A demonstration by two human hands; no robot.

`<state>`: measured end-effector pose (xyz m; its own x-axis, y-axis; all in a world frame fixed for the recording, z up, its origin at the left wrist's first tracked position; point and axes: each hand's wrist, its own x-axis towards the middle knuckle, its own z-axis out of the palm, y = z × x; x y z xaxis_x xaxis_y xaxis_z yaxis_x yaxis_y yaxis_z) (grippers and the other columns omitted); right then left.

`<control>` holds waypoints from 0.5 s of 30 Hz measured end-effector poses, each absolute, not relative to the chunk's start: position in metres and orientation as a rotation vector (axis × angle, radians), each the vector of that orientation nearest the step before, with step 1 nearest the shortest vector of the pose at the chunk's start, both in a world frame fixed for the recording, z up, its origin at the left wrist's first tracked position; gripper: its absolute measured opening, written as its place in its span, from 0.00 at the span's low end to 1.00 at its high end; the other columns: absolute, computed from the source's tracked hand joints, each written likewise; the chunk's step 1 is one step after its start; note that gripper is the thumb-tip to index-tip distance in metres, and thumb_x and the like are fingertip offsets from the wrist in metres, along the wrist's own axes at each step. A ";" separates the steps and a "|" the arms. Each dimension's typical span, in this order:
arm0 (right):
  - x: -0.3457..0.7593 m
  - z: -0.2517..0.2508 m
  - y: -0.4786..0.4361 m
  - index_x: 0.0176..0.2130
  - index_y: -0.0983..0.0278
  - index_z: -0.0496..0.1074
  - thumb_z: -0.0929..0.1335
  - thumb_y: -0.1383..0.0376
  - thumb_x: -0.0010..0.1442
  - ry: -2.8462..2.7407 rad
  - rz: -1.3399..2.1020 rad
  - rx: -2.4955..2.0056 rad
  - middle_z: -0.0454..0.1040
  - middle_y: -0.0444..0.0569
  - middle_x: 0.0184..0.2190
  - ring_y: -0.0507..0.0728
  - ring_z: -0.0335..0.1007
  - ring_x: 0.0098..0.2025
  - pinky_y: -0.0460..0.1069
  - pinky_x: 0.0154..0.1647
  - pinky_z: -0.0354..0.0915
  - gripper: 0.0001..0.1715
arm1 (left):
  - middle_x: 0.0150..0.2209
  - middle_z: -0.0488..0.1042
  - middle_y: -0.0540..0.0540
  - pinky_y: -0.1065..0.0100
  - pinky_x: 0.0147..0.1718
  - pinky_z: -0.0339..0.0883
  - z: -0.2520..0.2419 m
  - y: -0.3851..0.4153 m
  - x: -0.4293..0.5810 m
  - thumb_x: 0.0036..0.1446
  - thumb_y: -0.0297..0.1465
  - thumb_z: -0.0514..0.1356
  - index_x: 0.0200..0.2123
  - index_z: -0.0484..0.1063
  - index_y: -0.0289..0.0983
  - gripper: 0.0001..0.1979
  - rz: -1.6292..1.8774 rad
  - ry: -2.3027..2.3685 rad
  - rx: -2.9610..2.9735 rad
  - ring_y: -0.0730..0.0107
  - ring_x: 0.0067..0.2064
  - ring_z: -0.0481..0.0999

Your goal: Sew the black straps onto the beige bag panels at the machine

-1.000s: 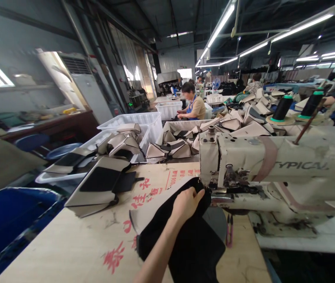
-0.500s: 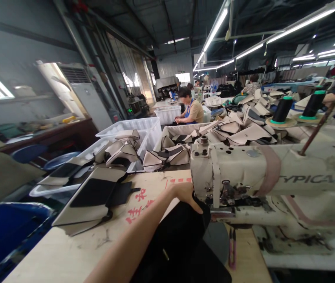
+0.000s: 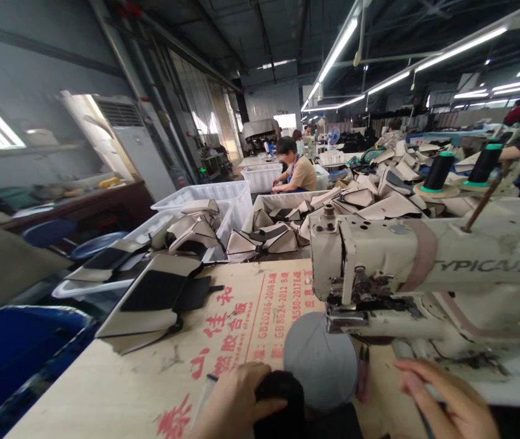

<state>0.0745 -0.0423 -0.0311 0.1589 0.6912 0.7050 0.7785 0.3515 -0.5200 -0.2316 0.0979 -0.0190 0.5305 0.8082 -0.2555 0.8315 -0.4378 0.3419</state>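
Near the bottom of the view my left hand is closed on a black fabric piece, with the thumb lying over it. The lower part of the fabric runs out of the frame. My right hand is at the lower right, fingers curled together, and what is in them I cannot make out. Between the hands stands a grey round plate, with a pair of thread snips lying beside it. Above is a cream sewing machine whose needle area has no fabric under it.
A beige and black sewn piece lies on the plywood table with red lettering. White bins of similar pieces stand behind, and a blue bin is at left. Black thread cones stand behind the machine. A seated person works farther back.
My left hand has drawn the black fabric away from the machine's needle area, down toward me. My right hand has come into view at the lower right. The round plate is now uncovered.
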 end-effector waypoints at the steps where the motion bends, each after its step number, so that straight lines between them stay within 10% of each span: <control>1: 0.055 -0.025 -0.028 0.49 0.59 0.64 0.63 0.63 0.59 -1.541 0.032 -1.340 0.73 0.46 0.28 0.52 0.71 0.26 0.43 0.28 0.69 0.17 | 0.28 0.73 0.52 0.73 0.26 0.53 -0.019 0.094 -0.229 0.44 0.45 0.59 0.27 0.70 0.38 0.15 -0.058 1.347 2.323 0.69 0.30 0.70; 5: -0.015 -0.004 0.023 0.60 0.66 0.45 0.58 0.62 0.62 -1.316 0.433 -1.293 0.70 0.46 0.29 0.51 0.68 0.28 0.43 0.27 0.66 0.30 | 0.29 0.73 0.51 0.74 0.27 0.55 -0.018 0.089 -0.229 0.47 0.45 0.57 0.29 0.69 0.38 0.15 0.038 1.387 2.254 0.70 0.31 0.71; 15: 0.020 -0.009 0.033 0.37 0.65 0.68 0.63 0.60 0.59 -1.816 -0.234 -1.478 0.69 0.44 0.20 0.50 0.65 0.21 0.44 0.24 0.57 0.11 | 0.31 0.75 0.51 0.74 0.29 0.58 -0.015 0.107 -0.210 0.46 0.40 0.60 0.37 0.71 0.40 0.15 0.020 1.308 2.273 0.68 0.33 0.72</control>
